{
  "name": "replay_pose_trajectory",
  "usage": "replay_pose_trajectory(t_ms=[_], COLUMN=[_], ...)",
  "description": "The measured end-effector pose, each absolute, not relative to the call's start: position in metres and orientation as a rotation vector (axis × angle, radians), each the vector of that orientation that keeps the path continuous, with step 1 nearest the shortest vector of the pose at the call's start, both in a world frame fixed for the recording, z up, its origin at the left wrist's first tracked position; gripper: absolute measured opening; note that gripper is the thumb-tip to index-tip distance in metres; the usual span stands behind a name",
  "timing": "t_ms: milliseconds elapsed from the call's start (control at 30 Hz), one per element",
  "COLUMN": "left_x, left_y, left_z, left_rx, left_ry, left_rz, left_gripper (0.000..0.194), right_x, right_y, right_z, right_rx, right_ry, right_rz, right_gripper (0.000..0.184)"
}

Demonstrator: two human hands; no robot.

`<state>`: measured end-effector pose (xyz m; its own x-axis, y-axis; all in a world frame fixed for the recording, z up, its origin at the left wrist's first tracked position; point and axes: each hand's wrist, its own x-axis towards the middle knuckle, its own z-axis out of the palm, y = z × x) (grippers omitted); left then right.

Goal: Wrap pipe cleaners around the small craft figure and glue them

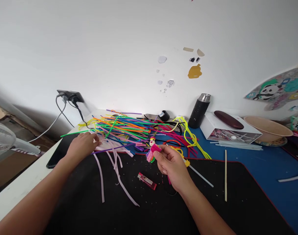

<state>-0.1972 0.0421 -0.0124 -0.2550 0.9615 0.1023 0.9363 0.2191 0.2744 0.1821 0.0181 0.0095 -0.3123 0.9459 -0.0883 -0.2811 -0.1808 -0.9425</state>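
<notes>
My right hand pinches a small pipe-cleaner doll between thumb and fingers. The doll has a white face, a yellow and red top, a bright pink middle and several coloured strands below. My left hand is at the left end of the pile of coloured pipe cleaners, its fingers curled in by some pale pieces. Whatever its fingertips hold, if anything, is hidden. Pale lilac strips trail from the pile onto the black mat. A red lighter lies below the doll.
Behind the mat stand a black thermos, a white box with a dark brown case on it, and a beige bowl. A glue stick and a wooden stick lie to the right. A fan stands at far left.
</notes>
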Motion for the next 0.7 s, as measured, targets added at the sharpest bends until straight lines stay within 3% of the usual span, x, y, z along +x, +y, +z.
replay_pose_trajectory(t_ms=[167,400,533,700], left_x=[-0.191,-0.169,-0.124,-0.057], left_y=[0.035,0.022,0.022,0.025], left_z=[0.000,0.045,0.060,0.058], left_rx=[1.889,1.604,1.232,0.983], left_ry=[2.358,2.408,1.570,1.153], left_rz=[0.447,0.940,1.535,1.389], left_gripper=[0.017,0.027,0.027,0.033], right_x=[0.181,0.180,0.180,0.181], right_y=[0.018,0.018,0.019,0.020], right_z=[0.007,0.005,0.006,0.005], right_rx=[-0.933,-0.930,-0.919,-0.926], right_ry=[-1.116,-1.108,-1.080,-0.998], right_rz=[1.667,1.687,1.703,1.698], right_gripper=[0.051,0.051,0.051,0.047])
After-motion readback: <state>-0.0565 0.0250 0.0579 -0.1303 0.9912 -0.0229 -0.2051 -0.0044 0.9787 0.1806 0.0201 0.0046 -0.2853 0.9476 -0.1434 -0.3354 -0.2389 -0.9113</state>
